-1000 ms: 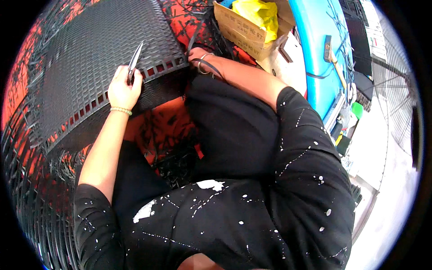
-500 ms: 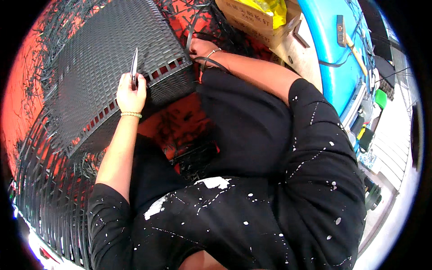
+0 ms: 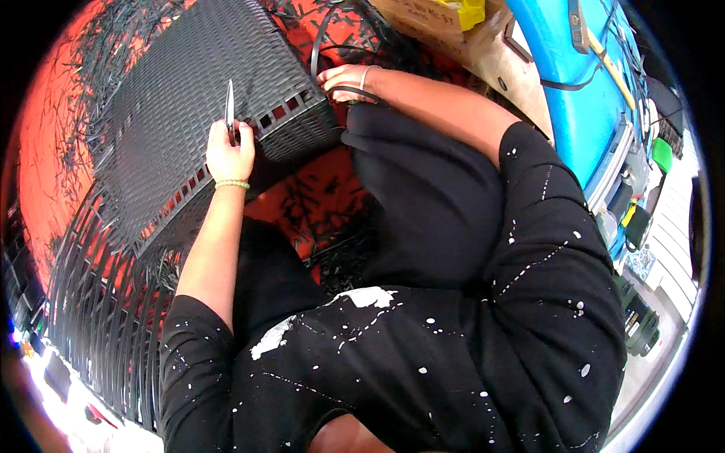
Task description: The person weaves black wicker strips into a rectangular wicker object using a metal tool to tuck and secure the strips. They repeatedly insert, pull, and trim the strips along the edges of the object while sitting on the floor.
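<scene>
My left hand [image 3: 230, 153] rests over the black woven wicker piece [image 3: 189, 83], closed around a tool with a pointed silver blade [image 3: 230, 102] and a dark handle. Its tip points away from me, and my grip hides most of the handle. At the right corner of the weave, my right hand [image 3: 349, 80] has its fingers bent, pinching a flat black plastic strip [image 3: 317, 45]. A strip end also curves past my right wrist. A row of square gaps [image 3: 277, 113] runs along the near right edge of the wicker.
Loose black strips fan out at the left [image 3: 98, 302]. Black scraps [image 3: 306, 200] litter the red surface [image 3: 45, 174]. A cardboard box [image 3: 427, 30] with a yellow bag stands at the far right, beside a blue surface [image 3: 563, 121] carrying a hammer [image 3: 580, 34].
The whole scene has shifted slightly right in view. My right hand has turned a little at the corner, its fingers now showing more. My left hand keeps hold of the bladed tool.
</scene>
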Available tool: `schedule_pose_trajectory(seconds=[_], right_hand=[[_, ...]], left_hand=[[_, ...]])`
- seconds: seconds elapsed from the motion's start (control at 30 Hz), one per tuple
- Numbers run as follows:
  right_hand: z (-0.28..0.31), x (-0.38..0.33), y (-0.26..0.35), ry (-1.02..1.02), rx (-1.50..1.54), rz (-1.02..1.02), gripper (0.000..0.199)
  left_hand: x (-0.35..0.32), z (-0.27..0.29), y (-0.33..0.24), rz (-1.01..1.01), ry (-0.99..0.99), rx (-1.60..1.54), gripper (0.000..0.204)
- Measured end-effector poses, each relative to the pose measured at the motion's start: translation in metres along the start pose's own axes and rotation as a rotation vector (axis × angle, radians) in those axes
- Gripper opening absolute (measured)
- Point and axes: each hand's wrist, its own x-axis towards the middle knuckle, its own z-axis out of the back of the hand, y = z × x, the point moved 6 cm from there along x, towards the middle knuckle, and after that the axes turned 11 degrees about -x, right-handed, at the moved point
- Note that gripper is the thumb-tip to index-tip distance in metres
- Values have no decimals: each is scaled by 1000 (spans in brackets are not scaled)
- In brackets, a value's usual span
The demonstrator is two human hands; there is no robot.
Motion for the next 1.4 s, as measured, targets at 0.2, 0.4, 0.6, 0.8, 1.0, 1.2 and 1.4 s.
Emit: schedule_pose_trajectory(seconds=[0.2,0.4,0.6,0.8,1.0,1.2,1.4], right_hand=[[0,3,0,-108,54,-29,15],[-27,-9,14,324,125,-85,23],[-52,-27,36,68,148,-132,34],[17,17,-17,192,-45,-214,39],[-17,-4,11,-192,244,-71,40],[-34,-4,27,-29,281,-17,44],[-29,-12,30,-262,-146,-121,47]], left_hand=[[0,1,-8,23,-17,-14,16],[-1,4,-8,9,-18,-2,15],[-1,4,-7,22,-19,-16,15],[2,0,-10,22,-7,-27,14],[-1,3,-7,25,-13,2,14],[1,3,-14,9,-26,-47,15],[0,3,-12,-2,-56,-37,19]])
